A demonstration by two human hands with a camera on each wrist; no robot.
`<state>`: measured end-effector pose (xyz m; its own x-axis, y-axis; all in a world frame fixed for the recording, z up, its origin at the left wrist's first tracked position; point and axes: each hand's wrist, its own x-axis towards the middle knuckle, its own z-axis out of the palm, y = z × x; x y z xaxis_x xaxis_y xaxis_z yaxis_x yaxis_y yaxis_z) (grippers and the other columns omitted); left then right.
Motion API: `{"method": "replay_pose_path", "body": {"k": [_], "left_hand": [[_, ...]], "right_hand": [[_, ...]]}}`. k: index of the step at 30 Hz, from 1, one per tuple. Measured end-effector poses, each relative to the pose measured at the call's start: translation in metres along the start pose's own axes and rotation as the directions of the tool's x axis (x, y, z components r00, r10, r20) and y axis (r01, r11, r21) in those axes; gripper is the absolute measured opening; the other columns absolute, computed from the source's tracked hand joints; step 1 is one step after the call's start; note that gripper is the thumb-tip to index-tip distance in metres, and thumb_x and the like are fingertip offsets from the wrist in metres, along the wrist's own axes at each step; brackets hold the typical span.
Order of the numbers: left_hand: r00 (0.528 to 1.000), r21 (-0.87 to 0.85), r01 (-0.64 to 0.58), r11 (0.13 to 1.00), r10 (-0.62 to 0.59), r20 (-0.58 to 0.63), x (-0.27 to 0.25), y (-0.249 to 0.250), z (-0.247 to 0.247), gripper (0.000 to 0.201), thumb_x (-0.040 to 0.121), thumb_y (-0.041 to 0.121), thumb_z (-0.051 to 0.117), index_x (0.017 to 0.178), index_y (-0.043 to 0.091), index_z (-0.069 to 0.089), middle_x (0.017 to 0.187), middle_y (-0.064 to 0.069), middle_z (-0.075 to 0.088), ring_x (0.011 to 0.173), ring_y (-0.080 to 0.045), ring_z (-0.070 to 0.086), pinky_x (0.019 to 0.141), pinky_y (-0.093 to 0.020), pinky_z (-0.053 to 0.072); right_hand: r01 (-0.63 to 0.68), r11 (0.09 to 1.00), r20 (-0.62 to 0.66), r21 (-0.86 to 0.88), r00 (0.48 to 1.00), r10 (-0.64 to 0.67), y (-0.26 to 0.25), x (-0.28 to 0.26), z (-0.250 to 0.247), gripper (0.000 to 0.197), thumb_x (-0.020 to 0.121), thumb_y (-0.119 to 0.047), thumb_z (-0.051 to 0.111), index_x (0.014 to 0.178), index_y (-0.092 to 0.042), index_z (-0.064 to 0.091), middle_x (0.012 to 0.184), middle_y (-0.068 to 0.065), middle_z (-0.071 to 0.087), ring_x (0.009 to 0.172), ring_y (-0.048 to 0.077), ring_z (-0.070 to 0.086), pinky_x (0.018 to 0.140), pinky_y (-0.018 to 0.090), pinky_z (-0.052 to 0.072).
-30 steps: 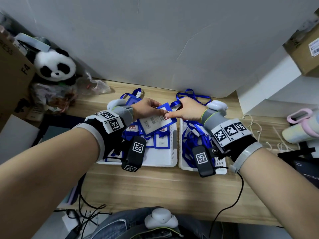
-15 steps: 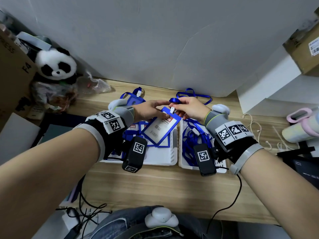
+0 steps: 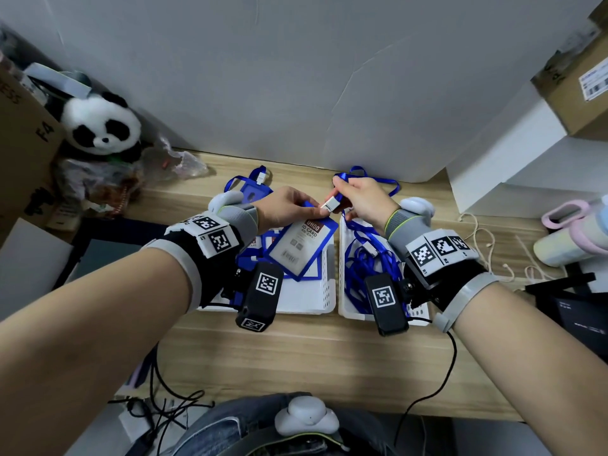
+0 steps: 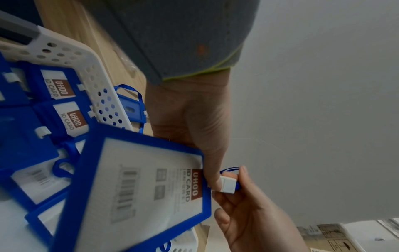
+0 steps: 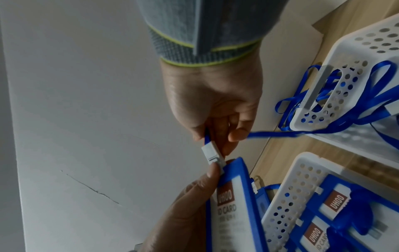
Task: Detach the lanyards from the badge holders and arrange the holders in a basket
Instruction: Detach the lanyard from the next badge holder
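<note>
Since half a second ago both hands are lifting slightly and the clip is pulling away from the badge holder (image 3: 301, 246), which is hanging tilted over the left basket (image 3: 324, 292); that basket is sitting on a wooden desk (image 3: 296, 353) against a grey wall (image 3: 296, 77), a second basket (image 3: 345, 291) of blue lanyards just right of it; the left hand (image 3: 286, 209) is pinching the holder's top edge; the right hand (image 3: 362, 200) is pinching the white clip (image 3: 330, 204); bare desk is lying nearer than the left basket; the left wrist view is showing stacked holders (image 4: 62, 102) inside it.
</note>
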<state>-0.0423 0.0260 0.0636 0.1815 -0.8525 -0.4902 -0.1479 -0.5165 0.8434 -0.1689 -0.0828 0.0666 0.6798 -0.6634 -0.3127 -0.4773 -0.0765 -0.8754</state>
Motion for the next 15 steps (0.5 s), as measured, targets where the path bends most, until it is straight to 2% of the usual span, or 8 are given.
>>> {"method": "replay_pose_path", "body": {"k": [3, 4, 9, 12, 15], "left_hand": [[1.000, 0.006, -0.016, 1.000, 0.016, 0.003, 0.002, -0.001, 0.002, 0.013, 0.086, 0.034, 0.062, 0.082, 0.022, 0.066, 0.086, -0.001, 0.071, 0.076, -0.013, 0.068, 0.069, -0.023, 0.054], [1.000, 0.009, -0.026, 1.000, 0.026, 0.003, 0.002, 0.000, 0.003, 0.014, 0.086, 0.034, 0.062, 0.080, 0.022, 0.066, 0.086, -0.001, 0.071, 0.076, -0.013, 0.068, 0.070, -0.024, 0.054], [0.998, -0.021, -0.052, 0.998, 0.053, 0.016, 0.003, 0.007, 0.006, 0.015, 0.089, 0.027, 0.060, 0.077, 0.019, 0.064, 0.074, 0.002, 0.068, 0.058, -0.004, 0.065, 0.053, -0.014, 0.050], [0.997, 0.003, -0.075, 0.997, 0.075, 0.020, 0.004, 0.009, 0.008, 0.017, 0.090, 0.022, 0.059, 0.075, 0.018, 0.065, 0.073, 0.000, 0.067, 0.062, -0.009, 0.064, 0.059, -0.018, 0.052], [0.996, 0.007, -0.093, 0.996, 0.093, 0.016, 0.006, 0.010, 0.008, 0.017, 0.089, 0.019, 0.060, 0.073, 0.017, 0.064, 0.075, -0.003, 0.065, 0.065, -0.013, 0.063, 0.063, -0.021, 0.052]], "right_hand": [[-0.008, 1.000, 0.007, 0.025, 1.000, 0.008, -0.003, -0.001, 0.000, 0.042, 0.100, -0.033, 0.040, 0.082, -0.005, 0.066, 0.069, -0.008, 0.062, 0.056, 0.007, 0.051, 0.043, 0.016, 0.040], [-0.010, 1.000, 0.014, 0.029, 1.000, 0.009, -0.004, -0.002, 0.000, 0.041, 0.099, -0.033, 0.041, 0.086, -0.004, 0.066, 0.069, -0.007, 0.061, 0.056, 0.008, 0.049, 0.044, 0.016, 0.041], [0.006, 0.998, 0.028, 0.069, 1.000, -0.008, 0.001, 0.000, 0.000, 0.013, 0.090, -0.022, 0.061, 0.088, -0.010, 0.063, 0.078, 0.006, 0.061, 0.058, 0.009, 0.057, 0.051, 0.015, 0.050], [0.026, 0.995, 0.003, 0.099, 1.000, -0.026, 0.001, -0.001, -0.001, 0.008, 0.085, -0.016, 0.067, 0.080, -0.014, 0.061, 0.075, 0.006, 0.061, 0.052, 0.004, 0.057, 0.048, 0.014, 0.047], [0.051, 0.993, 0.008, 0.108, 0.999, -0.052, 0.000, -0.003, -0.003, 0.008, 0.084, -0.014, 0.068, 0.081, -0.011, 0.061, 0.079, 0.011, 0.063, 0.059, 0.010, 0.056, 0.047, 0.013, 0.045]]}}
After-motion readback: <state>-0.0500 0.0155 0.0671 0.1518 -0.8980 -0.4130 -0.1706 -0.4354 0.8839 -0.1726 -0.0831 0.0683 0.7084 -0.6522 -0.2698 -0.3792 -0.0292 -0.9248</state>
